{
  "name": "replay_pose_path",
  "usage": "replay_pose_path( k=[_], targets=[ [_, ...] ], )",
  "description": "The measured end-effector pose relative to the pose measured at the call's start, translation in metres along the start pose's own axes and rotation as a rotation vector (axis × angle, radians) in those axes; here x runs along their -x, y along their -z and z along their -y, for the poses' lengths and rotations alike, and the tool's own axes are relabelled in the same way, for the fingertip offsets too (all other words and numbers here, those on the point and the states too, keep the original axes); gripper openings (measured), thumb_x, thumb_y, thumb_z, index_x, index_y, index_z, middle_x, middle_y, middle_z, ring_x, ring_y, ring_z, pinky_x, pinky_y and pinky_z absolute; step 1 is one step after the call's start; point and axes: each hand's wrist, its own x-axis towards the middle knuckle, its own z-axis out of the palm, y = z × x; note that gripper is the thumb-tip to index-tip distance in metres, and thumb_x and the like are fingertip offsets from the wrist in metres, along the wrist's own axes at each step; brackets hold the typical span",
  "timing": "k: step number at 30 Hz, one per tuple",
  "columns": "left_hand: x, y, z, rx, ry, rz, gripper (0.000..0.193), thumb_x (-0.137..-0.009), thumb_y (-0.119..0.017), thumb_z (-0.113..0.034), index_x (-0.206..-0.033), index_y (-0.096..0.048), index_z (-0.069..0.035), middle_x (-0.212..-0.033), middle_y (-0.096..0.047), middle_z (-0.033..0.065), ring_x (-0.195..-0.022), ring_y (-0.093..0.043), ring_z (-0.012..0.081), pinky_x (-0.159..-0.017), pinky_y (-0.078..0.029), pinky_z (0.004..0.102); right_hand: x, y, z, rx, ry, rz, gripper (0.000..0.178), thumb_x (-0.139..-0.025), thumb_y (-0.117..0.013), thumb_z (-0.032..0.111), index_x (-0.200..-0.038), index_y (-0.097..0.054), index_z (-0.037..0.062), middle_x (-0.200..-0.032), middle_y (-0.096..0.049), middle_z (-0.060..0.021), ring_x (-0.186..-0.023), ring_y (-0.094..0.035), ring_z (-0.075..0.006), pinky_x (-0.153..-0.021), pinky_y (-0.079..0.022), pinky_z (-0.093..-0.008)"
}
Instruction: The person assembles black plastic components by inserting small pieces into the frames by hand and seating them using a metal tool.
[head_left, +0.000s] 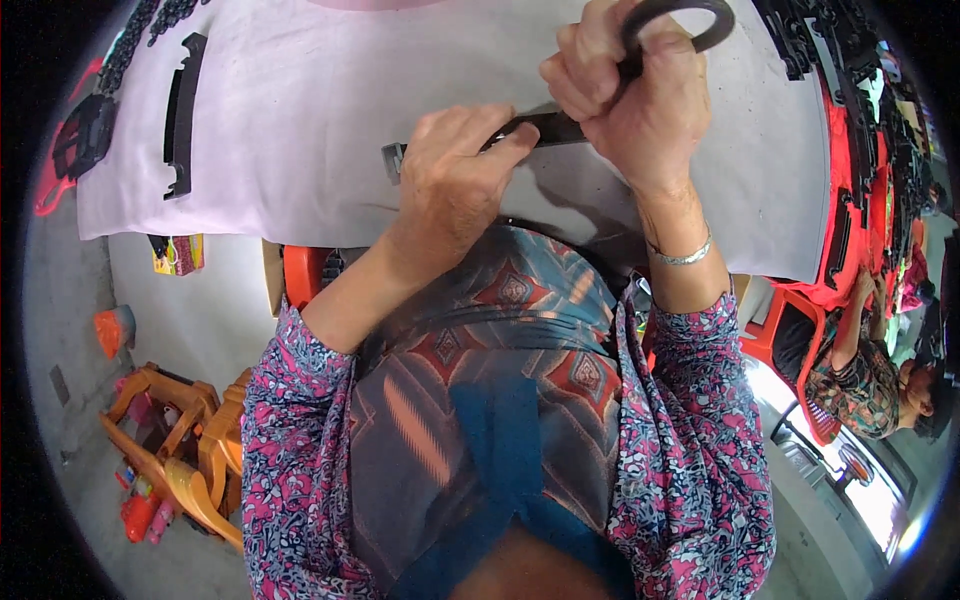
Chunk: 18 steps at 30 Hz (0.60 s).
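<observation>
We've got our left hand (455,175) on a black strip (558,129), lying sideways toward our right hand (645,105), which grips (probably) scissors (720,28).

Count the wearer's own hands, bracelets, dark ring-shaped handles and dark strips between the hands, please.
Hands: 2 (left hand, right hand)
Bracelet: 1
Dark ring-shaped handle: 1
Dark strip between the hands: 1
Total: 5
</observation>
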Motion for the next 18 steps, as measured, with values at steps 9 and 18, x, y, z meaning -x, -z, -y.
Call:
replay_pose_path(
  k=[9,18],
  targets=[
    [0.001,0.002,0.000,0.005,0.023,0.029,0.022,-0.080,-0.064,-0.009,-0.100,-0.072,-0.007,-0.101,-0.065,0.0060,-0.093,-0.063,0.0244,-0.082,-0.047,0.0386,0.000,-0.019,0.040,-0.317,-0.568,-0.305,0.052,-0.098,-0.057,0.056,-0.086,-0.046,0.0076,-0.066,-0.042,-0.0011,-0.055,-0.035,-0.0099,-0.052,-0.029,-0.0265],
    [0.001,0.002,0.000,-0.025,-0.031,-0.021,0.024,-0.077,-0.065,-0.007,-0.100,-0.073,-0.008,-0.098,-0.064,0.0045,-0.088,-0.061,0.0244,-0.079,-0.046,0.0378,0.007,-0.004,0.026,0.105,-0.566,-0.122,0.047,-0.102,-0.054,0.048,-0.086,-0.053,0.0039,-0.071,-0.053,-0.0039,-0.058,-0.045,-0.0120,-0.055,-0.036,-0.0283]
  ],
)
